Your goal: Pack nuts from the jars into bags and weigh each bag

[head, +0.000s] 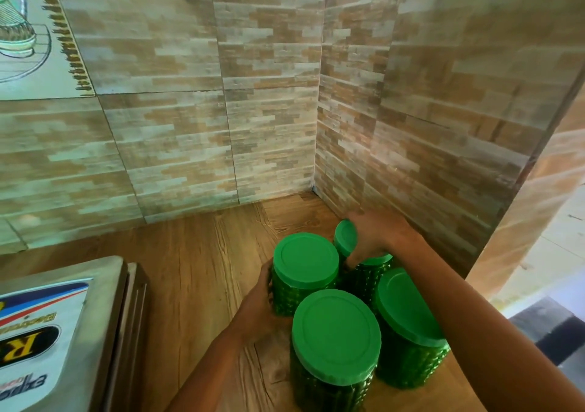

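Steel scale (104,285) sticker (28,345) reads "R"; left hand (262,301) holds green jar (305,261).

The nearest jar (334,342) has a plain bright green lid and a darker green body with rows of small round bumps, and the other jars (305,263) behind and right of it look the same. Under it the tabletop (196,269) is warm brown with dark grain, and the wall (190,127) behind it has staggered strips of beige, tan and pale grey. Left of it the silver-grey scale (104,285) carries a white sticker (41,316) with blue and red stripes.
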The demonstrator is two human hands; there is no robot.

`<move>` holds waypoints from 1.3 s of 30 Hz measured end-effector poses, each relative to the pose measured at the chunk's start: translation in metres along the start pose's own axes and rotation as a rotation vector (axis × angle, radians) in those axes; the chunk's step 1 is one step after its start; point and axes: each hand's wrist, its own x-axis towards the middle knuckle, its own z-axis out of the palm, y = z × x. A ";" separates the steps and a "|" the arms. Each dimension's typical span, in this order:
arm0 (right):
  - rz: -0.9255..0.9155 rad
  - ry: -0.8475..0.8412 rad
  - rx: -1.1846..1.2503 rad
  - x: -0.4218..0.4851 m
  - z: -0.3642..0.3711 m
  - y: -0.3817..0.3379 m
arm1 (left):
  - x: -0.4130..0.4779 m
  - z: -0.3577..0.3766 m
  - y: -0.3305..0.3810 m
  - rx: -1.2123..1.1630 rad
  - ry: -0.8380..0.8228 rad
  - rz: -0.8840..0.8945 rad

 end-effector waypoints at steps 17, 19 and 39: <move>0.065 -0.007 0.035 -0.008 0.007 0.000 | -0.019 0.006 0.017 0.006 0.032 0.112; 0.080 -0.005 0.037 -0.008 0.006 -0.001 | -0.022 0.007 0.020 0.024 0.048 0.110; -0.100 0.562 0.530 -0.115 -0.003 -0.110 | -0.136 -0.059 0.077 0.480 0.319 0.458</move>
